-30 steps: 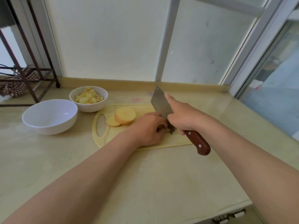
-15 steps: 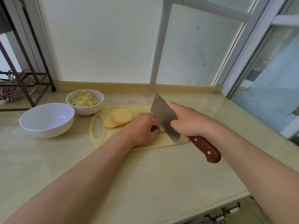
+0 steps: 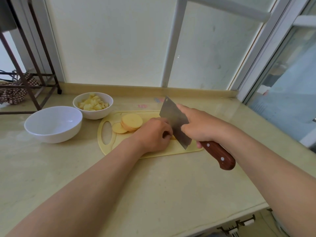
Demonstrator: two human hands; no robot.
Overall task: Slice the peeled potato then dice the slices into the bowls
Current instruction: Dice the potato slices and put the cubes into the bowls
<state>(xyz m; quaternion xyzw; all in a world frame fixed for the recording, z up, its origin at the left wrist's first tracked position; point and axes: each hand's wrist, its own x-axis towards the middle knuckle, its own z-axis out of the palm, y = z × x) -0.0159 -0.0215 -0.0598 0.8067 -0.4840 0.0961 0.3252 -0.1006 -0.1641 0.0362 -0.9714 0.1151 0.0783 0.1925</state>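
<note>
A pale yellow cutting board (image 3: 172,149) lies on the counter. On its left part sits a stack of round potato slices (image 3: 131,121) with one slice (image 3: 119,128) flat beside it. My left hand (image 3: 153,135) is curled over a potato piece (image 3: 173,137) that is almost fully hidden. My right hand (image 3: 200,125) grips a cleaver (image 3: 175,121) by its wooden handle, forefinger along the blade's spine, the blade down against my left knuckles. A small white bowl (image 3: 93,114) holds diced potato. A larger white bowl (image 3: 53,124) stands with nothing in it.
A dark metal rack (image 3: 25,79) with a checked cloth stands at the far left of the counter. A frosted window runs along the back, a glass pane along the right. The counter's front edge (image 3: 239,218) is near my right forearm.
The cleaver blade has come down a little and shifted towards me against my left hand. The view has drifted slightly; both hands stay over the board.
</note>
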